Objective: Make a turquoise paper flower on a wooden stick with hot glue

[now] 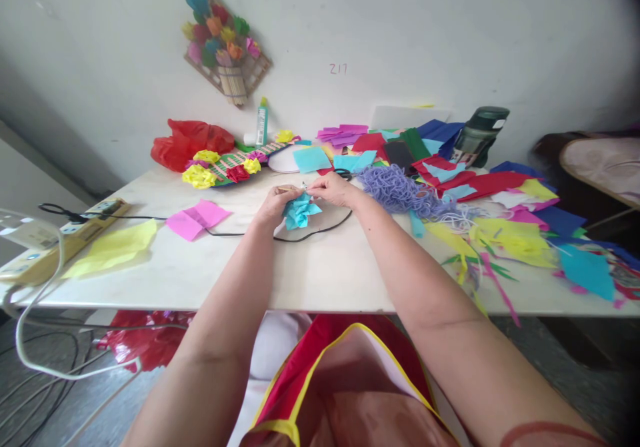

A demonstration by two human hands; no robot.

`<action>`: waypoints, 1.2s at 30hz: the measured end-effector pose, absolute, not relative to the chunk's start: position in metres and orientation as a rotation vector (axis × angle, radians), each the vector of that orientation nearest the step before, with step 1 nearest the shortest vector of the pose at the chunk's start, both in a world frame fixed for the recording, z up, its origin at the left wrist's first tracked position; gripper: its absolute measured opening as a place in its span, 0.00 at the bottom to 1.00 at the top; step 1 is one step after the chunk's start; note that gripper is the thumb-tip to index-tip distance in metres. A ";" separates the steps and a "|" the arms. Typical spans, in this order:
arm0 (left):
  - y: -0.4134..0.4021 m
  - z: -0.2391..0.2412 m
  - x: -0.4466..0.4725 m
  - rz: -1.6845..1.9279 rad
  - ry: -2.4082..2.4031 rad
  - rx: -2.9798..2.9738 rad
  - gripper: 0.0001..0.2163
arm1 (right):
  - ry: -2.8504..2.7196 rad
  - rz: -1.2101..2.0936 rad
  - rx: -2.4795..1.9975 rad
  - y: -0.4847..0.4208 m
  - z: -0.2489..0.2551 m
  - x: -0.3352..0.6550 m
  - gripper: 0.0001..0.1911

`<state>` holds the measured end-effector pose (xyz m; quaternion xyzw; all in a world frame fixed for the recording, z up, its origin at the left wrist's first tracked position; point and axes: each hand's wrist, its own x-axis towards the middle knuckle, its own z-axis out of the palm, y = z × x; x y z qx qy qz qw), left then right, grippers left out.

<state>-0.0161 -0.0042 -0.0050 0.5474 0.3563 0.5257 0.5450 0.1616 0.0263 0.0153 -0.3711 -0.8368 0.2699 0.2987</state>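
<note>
A crumpled light-blue crepe paper flower hangs just above the table, its petals pointing down toward me. My left hand is closed round its gathered end, thumb and fingers pinched together. My right hand is closed in a pinch beside that same gathered end; what its fingertips hold is too small to make out. A small pale bit shows between the two hands. Behind my right hand lie the dark handles of scissors. A black cable loops on the table beneath the flower.
Purple yarn and many coloured paper pieces cover the right side, with a dark bottle behind. At back left sit a decorated piece with paper flowers, a red plastic bag and a glue bottle. A power strip lies left.
</note>
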 end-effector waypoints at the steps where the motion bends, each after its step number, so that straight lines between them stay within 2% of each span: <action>1: -0.003 -0.005 -0.016 1.248 0.850 1.293 0.12 | -2.225 0.691 -0.978 0.028 0.014 0.161 0.13; 12: 0.000 -0.009 -0.017 1.263 0.893 1.185 0.13 | -2.191 0.420 -0.998 0.034 0.011 0.157 0.08; 29: 0.002 -0.011 -0.018 1.270 0.949 1.260 0.13 | -2.148 0.377 -1.062 0.034 0.011 0.157 0.05; 36: 0.001 -0.009 -0.020 1.250 0.913 1.266 0.12 | -2.138 0.495 -1.022 0.037 0.007 0.157 0.08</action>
